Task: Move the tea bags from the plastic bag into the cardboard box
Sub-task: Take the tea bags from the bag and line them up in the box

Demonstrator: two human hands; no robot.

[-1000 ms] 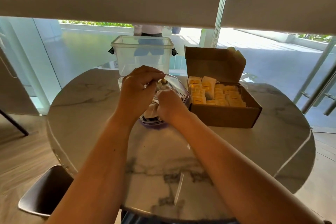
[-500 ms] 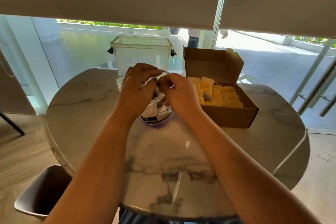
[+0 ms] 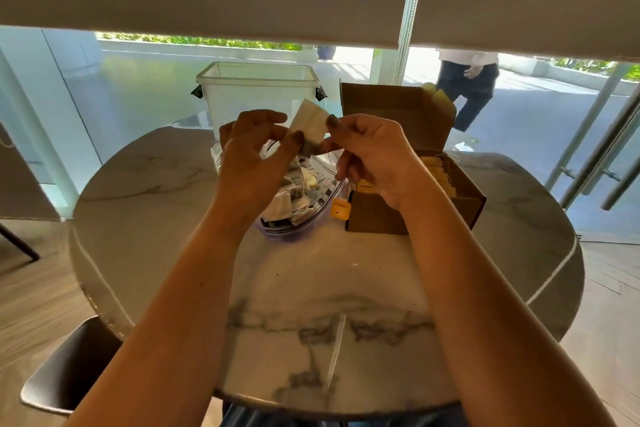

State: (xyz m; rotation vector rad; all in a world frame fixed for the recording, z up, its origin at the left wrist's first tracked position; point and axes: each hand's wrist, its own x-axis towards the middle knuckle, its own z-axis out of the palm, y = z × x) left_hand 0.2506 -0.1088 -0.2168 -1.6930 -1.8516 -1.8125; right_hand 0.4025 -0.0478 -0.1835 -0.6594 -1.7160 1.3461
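A white tea bag [image 3: 309, 121] is held up above the clear plastic bag [image 3: 298, 204], which lies on the marble table with several tea bags inside. My left hand [image 3: 252, 163] pinches the tea bag's lower edge between thumb and fingers. My right hand [image 3: 374, 159] pinches its right edge. A yellow tag [image 3: 340, 209] hangs below on a string, beside the box's front corner. The open cardboard box [image 3: 415, 215] stands right of the plastic bag; rows of yellow-tagged tea bags [image 3: 440, 173] show behind my right hand.
A clear plastic tub [image 3: 258, 94] stands at the back of the round marble table [image 3: 346, 305], by the glass wall. A dark chair [image 3: 72, 367] sits at lower left. A person walks outside behind the glass at upper right.
Both hands have risen out of the plastic bag, lifting one tea bag up above it; its yellow tag now dangles near the box.
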